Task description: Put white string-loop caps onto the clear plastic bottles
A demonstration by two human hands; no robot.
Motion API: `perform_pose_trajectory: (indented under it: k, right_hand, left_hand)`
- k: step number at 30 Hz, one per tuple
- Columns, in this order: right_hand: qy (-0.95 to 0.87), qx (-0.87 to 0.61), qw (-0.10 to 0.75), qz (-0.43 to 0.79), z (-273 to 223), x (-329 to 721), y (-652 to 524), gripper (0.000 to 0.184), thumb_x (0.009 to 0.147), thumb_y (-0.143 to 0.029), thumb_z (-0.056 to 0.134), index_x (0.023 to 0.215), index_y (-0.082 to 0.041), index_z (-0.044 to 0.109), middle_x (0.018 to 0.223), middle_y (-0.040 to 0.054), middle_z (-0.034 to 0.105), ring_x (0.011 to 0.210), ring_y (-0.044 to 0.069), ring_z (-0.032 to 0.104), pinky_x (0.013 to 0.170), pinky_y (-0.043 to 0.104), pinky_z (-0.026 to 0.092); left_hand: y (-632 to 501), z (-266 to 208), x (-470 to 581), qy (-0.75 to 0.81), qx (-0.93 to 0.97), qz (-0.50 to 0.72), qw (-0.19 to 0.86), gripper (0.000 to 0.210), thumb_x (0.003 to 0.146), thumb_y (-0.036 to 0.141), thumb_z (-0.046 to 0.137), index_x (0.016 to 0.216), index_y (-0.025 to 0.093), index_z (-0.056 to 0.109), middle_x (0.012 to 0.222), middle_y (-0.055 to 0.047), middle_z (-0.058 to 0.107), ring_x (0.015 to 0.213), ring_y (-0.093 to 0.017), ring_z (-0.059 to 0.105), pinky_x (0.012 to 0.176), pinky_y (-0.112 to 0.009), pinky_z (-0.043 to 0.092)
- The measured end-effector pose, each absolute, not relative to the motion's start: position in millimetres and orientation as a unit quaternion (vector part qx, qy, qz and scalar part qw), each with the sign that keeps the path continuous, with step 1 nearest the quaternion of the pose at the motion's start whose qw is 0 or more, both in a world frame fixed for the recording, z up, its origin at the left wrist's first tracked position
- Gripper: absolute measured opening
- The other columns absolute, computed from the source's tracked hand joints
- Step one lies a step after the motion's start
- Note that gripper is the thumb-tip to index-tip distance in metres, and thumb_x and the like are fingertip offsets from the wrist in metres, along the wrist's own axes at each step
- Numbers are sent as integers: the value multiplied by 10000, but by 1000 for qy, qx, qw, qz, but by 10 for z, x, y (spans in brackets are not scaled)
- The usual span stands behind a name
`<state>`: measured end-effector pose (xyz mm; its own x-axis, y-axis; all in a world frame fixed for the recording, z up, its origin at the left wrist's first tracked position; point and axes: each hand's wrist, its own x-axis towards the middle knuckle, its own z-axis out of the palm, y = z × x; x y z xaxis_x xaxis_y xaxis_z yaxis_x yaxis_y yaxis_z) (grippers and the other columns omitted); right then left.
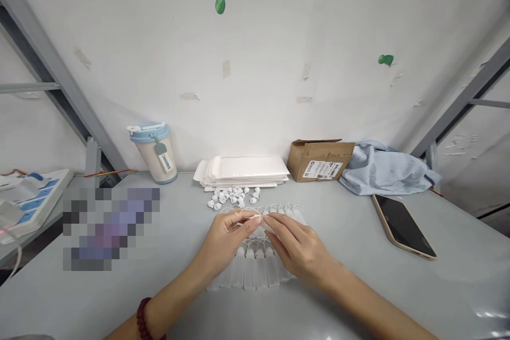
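Observation:
My left hand [222, 238] is closed in a pinch on a small white cap [256, 218], with a thin white cord showing by its fingers. Fingertip to fingertip with it, my right hand [303, 247] grips a small translucent bottle [268, 226], mostly hidden by the fingers. Below and behind both hands, several similar translucent bottles [249, 271] lie in two rows on the table, with white cord loops at their tops. Just beyond the hands is a loose scatter of small white caps [235, 196].
Behind the caps lies a stack of white packets [251, 167]. A cardboard box [319, 162], a light blue cloth [384, 170] and a phone [404, 226] are on the right. A lidded cup [155, 156], a blurred-out patch and a power strip [42, 202] are on the left.

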<state>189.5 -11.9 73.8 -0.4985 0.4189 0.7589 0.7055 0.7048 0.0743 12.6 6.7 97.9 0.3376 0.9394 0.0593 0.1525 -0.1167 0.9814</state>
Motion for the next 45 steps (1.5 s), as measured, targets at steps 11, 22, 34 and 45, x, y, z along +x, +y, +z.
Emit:
perform_pose_trajectory:
  k: [11, 22, 34, 45]
  right_hand:
    - [-852, -316, 403, -111, 767, 1910, -128, 232, 871, -82, 462, 1094, -126, 511, 925, 123, 671, 863, 195, 646, 647, 282, 570]
    - [-869, -303, 390, -43, 813, 1941, -129, 242, 873, -61, 434, 1082, -142, 524, 921, 112, 660, 809, 178, 624, 624, 282, 539]
    - [-847, -323, 421, 34, 769, 1938, -107, 248, 893, -121, 458, 1129, -192, 489, 937, 86, 661, 812, 168, 628, 661, 282, 532]
    - [-843, -327, 428, -12, 776, 1920, -85, 236, 886, -101, 434, 1095, -187, 501, 902, 89, 666, 798, 173, 636, 638, 279, 537]
  left_hand:
    - [145, 979, 7, 411, 660, 302, 551, 379, 819, 453, 518, 625, 143, 622, 606, -1, 541, 609, -125, 465, 607, -248, 381]
    - [129, 985, 25, 412, 678, 279, 541, 369, 815, 433, 532, 594, 142, 583, 526, 30, 467, 524, -96, 424, 513, -217, 317]
    - [124, 1014, 26, 393, 670, 318, 543, 256, 787, 374, 581, 891, 170, 696, 691, 0, 547, 595, -111, 456, 568, -235, 402]
    - [112, 1002, 26, 420, 660, 301, 545, 261, 792, 402, 574, 732, 152, 622, 566, 25, 521, 517, -100, 467, 511, -220, 412]
